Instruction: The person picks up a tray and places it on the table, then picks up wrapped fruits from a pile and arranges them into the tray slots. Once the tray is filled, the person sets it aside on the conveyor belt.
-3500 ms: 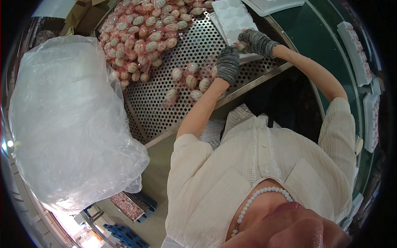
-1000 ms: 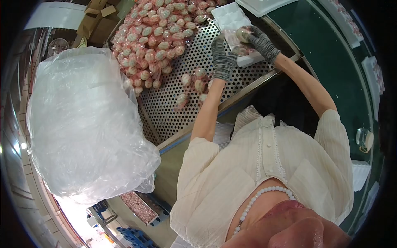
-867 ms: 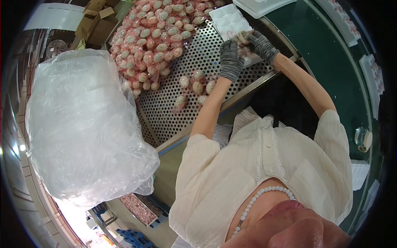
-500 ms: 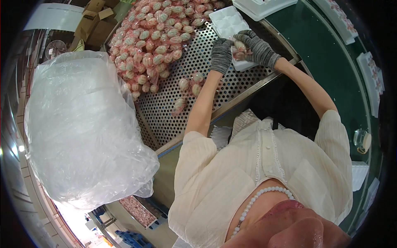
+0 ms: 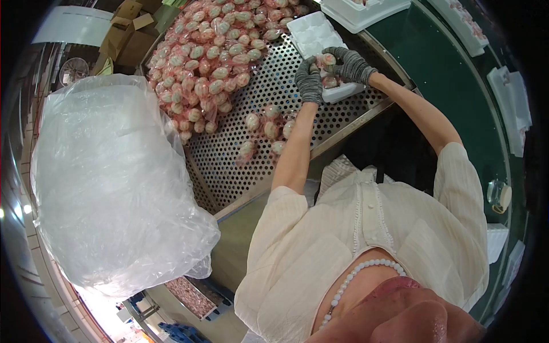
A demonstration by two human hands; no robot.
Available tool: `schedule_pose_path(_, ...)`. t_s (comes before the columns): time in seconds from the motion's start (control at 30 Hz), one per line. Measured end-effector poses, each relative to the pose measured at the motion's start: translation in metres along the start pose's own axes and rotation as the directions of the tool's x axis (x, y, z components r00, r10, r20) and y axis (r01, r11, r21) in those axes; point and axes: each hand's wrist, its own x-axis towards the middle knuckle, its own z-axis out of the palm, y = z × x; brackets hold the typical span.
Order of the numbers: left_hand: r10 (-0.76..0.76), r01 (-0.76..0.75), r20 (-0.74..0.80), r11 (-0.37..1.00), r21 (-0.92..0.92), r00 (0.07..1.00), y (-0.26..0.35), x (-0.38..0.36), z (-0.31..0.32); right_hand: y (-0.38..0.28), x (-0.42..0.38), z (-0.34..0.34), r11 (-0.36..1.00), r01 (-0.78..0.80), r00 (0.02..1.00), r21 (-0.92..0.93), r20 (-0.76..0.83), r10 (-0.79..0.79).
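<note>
My left hand (image 5: 309, 81), in a grey striped glove, has its fingers closed at the near left edge of a white foam tray (image 5: 311, 28), against a wrapped egg. The gloved right hand (image 5: 351, 66) grips the same wrapped egg (image 5: 328, 59), oval, pale and in clear film with red print, from the other side. Below it, another wrapped egg (image 5: 329, 82) sits in the near end of the tray. Moulded hollows show in the tray's far part. The fingertips are partly hidden among the film.
A large heap of wrapped eggs (image 5: 200, 68) covers the back left of the perforated metal table (image 5: 229, 177). Several loose ones (image 5: 270, 129) lie nearer. A big plastic-wrapped bundle (image 5: 114, 183) stands left. Right runs a green conveyor belt (image 5: 452, 97) with white trays (image 5: 509, 108).
Both hands have shifted slightly, with the left one lower and farther right. More of the egg between them and the tray's near end now shows. Another tray on the belt has changed position.
</note>
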Motion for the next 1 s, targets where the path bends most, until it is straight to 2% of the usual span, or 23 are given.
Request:
schedule_pose_path(0.03, -0.004, 0.002, 0.063, 0.999, 0.035, 0.998, -0.003, 0.001, -0.004, 0.000, 0.003, 0.004, 0.996, -0.091, 0.995, -0.012, 0.026, 0.091)
schedule_pose_path(0.07, -0.003, 0.001, 0.060, 0.999, 0.036, 0.998, -0.001, 0.002, -0.006, 0.001, 0.006, 0.008, 0.983, -0.179, 0.982, -0.026, 0.048, 0.180)
schedule_pose_path(0.1, -0.005, 0.003, 0.063, 0.999, 0.040, 0.998, 0.002, 0.002, -0.007, 0.003, 0.009, 0.010, 0.984, -0.176, 0.983, -0.027, 0.048, 0.177)
schedule_pose_path(0.13, -0.009, 0.006, 0.068, 0.999, 0.044, 0.998, 0.005, 0.002, -0.008, 0.005, 0.011, 0.012, 0.961, -0.255, 0.963, 0.104, 0.113, 0.243)
schedule_pose_path(0.17, 0.012, -0.024, 0.082, 0.989, 0.146, 0.997, 0.019, -0.001, -0.010, 0.000, 0.010, 0.011, 0.913, -0.337, 0.936, 0.228, 0.184, 0.300)
schedule_pose_path(0.2, 0.013, -0.025, 0.084, 0.989, 0.145, 0.996, 0.017, -0.001, -0.009, -0.006, 0.009, 0.008, 0.913, -0.338, 0.936, 0.228, 0.182, 0.301)
schedule_pose_path(0.27, 0.098, -0.125, 0.123, 0.965, 0.231, 0.988, 0.010, -0.001, -0.009, -0.018, 0.006, 0.003, 0.963, -0.264, 0.952, -0.058, 0.146, 0.269)
schedule_pose_path(0.3, 0.107, -0.149, 0.156, 0.945, 0.291, 0.982, 0.006, 0.001, -0.010, -0.017, 0.009, 0.003, 0.963, -0.261, 0.952, -0.060, 0.148, 0.267)
schedule_pose_path(0.33, 0.109, -0.150, 0.152, 0.945, 0.292, 0.982, 0.003, 0.002, -0.010, -0.014, 0.011, 0.003, 0.963, -0.082, 0.989, -0.256, 0.096, 0.110)
schedule_pose_path(0.37, 0.109, -0.159, 0.167, 0.934, 0.321, 0.980, 0.003, 0.001, -0.011, -0.013, 0.013, 0.002, 0.891, 0.088, 0.995, -0.446, 0.078, -0.060)
schedule_pose_path(0.4, 0.109, -0.167, 0.181, 0.922, 0.350, 0.978, 0.003, 0.001, -0.012, -0.012, 0.013, 0.000, 0.890, 0.094, 0.995, -0.446, 0.080, -0.064)
schedule_pose_path(0.47, 0.083, -0.136, 0.166, 0.929, 0.345, 0.983, 0.006, 0.002, -0.013, -0.012, 0.014, -0.006, 0.804, 0.233, 0.971, -0.546, 0.176, -0.161)
schedule_pose_path(0.53, 0.010, -0.076, 0.177, 0.926, 0.370, 0.984, 0.010, 0.003, -0.011, -0.016, 0.018, -0.008, 0.810, 0.230, 0.970, -0.540, 0.192, -0.147)
schedule_pose_path(0.57, 0.068, -0.128, 0.173, 0.921, 0.368, 0.983, 0.009, 0.004, -0.010, -0.013, 0.020, -0.007, 0.802, 0.287, 0.955, -0.524, 0.224, -0.196)
schedule_pose_path(0.63, 0.052, -0.117, 0.173, 0.910, 0.397, 0.984, 0.008, 0.005, -0.008, -0.001, 0.022, -0.002, 0.793, 0.335, 0.939, -0.510, 0.253, -0.234)
schedule_pose_path(0.67, 0.041, -0.110, 0.168, 0.896, 0.430, 0.985, 0.011, 0.006, -0.007, 0.012, 0.025, 0.006, 0.816, 0.337, 0.941, -0.469, 0.192, -0.279)
schedule_pose_path(0.7, 0.065, -0.108, 0.140, 0.939, 0.326, 0.988, 0.015, 0.003, -0.005, 0.018, 0.025, 0.010, 0.835, 0.345, 0.938, -0.429, 0.128, -0.322)
schedule_pose_path(0.73, 0.066, -0.110, 0.143, 0.940, 0.322, 0.987, 0.019, -0.003, -0.003, 0.025, 0.024, 0.011, 0.834, 0.342, 0.939, -0.433, 0.126, -0.319)
schedule_pose_path(0.8, 0.277, -0.249, -0.041, 0.911, 0.328, 0.960, 0.028, -0.009, -0.002, 0.024, 0.024, 0.010, 0.919, 0.276, 0.957, -0.282, -0.009, -0.290)
schedule_pose_path(0.83, 0.300, -0.293, 0.039, 0.881, 0.371, 0.953, 0.022, -0.008, -0.005, 0.024, 0.025, 0.010, 0.918, 0.279, 0.956, -0.280, -0.012, -0.294)
schedule_pose_path(0.87, 0.301, -0.293, 0.038, 0.879, 0.376, 0.953, 0.024, -0.006, -0.009, 0.014, 0.023, 0.006, 0.900, 0.264, 0.963, -0.347, 0.050, -0.263)
schedule_pose_path(0.93, 0.252, -0.316, 0.192, 0.795, 0.518, 0.948, 0.025, -0.004, -0.017, -0.006, 0.023, 0.001, 0.874, 0.260, 0.965, -0.411, 0.126, -0.228)
schedule_pose_path(1.0, 0.274, -0.337, 0.196, 0.755, 0.562, 0.942, 0.016, -0.001, -0.017, -0.023, 0.024, 0.001, 0.829, 0.227, 0.967, -0.510, 0.216, -0.132)
